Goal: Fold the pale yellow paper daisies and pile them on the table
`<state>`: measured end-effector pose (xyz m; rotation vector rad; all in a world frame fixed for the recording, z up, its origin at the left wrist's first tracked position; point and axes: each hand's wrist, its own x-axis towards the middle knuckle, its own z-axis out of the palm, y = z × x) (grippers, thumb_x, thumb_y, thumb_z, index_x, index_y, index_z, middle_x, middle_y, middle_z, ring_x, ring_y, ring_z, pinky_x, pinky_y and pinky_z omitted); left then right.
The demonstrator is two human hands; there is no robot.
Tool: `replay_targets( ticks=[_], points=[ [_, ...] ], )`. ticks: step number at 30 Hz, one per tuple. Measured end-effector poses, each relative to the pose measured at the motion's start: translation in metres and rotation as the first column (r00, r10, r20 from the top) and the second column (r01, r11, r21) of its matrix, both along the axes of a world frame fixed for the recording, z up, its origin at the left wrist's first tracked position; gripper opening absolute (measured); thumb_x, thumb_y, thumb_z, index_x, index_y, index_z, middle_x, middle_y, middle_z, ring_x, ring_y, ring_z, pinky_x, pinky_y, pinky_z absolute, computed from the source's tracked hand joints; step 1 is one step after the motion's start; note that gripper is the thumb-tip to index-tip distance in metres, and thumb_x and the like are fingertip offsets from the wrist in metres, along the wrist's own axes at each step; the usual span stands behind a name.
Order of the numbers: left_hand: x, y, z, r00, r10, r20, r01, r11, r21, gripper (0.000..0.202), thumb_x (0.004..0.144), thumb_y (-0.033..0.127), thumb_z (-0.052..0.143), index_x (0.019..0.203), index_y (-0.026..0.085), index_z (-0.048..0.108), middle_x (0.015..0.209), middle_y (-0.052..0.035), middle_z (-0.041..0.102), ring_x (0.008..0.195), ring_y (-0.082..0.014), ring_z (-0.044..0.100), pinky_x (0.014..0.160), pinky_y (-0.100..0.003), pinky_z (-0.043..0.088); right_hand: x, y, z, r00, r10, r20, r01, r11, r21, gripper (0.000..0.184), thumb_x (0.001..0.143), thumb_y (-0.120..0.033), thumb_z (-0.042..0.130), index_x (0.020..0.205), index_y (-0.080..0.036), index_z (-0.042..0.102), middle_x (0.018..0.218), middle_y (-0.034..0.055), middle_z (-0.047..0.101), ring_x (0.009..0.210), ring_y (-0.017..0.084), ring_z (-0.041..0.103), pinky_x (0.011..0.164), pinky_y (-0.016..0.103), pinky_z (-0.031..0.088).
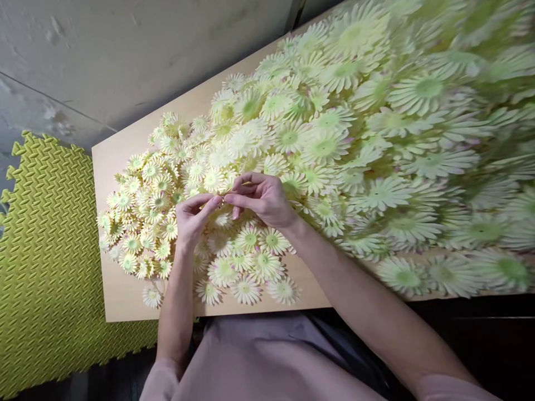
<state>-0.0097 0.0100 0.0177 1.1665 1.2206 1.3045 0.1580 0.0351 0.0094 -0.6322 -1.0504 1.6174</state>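
A big heap of pale yellow-green artificial daisy flowers (326, 133) covers a light wooden table (121, 289). Both my hands meet over the middle of the heap. My left hand (194, 214) is pinched shut, its fingertips touching those of my right hand. My right hand (261, 197) is also closed in a pinch, fingers curled. Between the two pinches sits a small flower piece (223, 196), mostly hidden by the fingers. Loose single flowers (246, 289) lie under my wrists near the table's front edge.
A yellow-green foam floor mat (45, 256) lies left of the table on a grey concrete floor (104, 55). The heap rises high and blurred on the right (451, 111). My lap in pinkish cloth (259, 356) is at the table's front edge.
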Motion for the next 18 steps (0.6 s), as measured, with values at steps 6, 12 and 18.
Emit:
replay_targets(
  ticks=[6,12,18],
  points=[
    [-0.0008,0.0005,-0.002,1.0,0.002,0.014,-0.002,1.0,0.015,0.009,0.072,0.031,0.083,0.077,0.023,0.08,0.076,-0.0024,0.076,0.068,-0.0094,0.066,0.064,-0.021,0.052,0.0,0.0002,0.0003,1.0,0.013,0.002,-0.013,1.0,-0.024,0.025,0.068,-0.023,0.086,0.082,-0.018,0.065,0.061,-0.0035,0.071,0.044,0.014,0.067,0.044,0.024,0.058],
    [-0.0007,0.0009,-0.0028,1.0,0.019,0.013,-0.019,1.0,0.003,0.013,0.07,0.033,0.084,0.076,0.023,0.08,0.077,-0.0034,0.076,0.068,-0.0105,0.067,0.064,-0.023,0.052,-0.0009,0.0005,0.0021,1.0,0.015,0.005,-0.015,0.999,-0.045,0.027,0.067,-0.025,0.087,0.081,-0.018,0.065,0.06,-0.0033,0.071,0.043,0.013,0.066,0.044,0.024,0.058],
    [-0.0011,0.001,-0.0023,1.0,0.015,0.027,-0.015,1.0,0.004,0.012,0.07,0.033,0.084,0.076,0.024,0.08,0.077,-0.0033,0.076,0.069,-0.0101,0.067,0.065,-0.023,0.052,-0.0002,0.0005,0.0012,0.999,0.025,0.026,-0.024,0.999,-0.044,0.026,0.068,-0.028,0.086,0.082,-0.019,0.066,0.062,-0.0031,0.072,0.045,0.014,0.066,0.046,0.026,0.059]
  ],
)
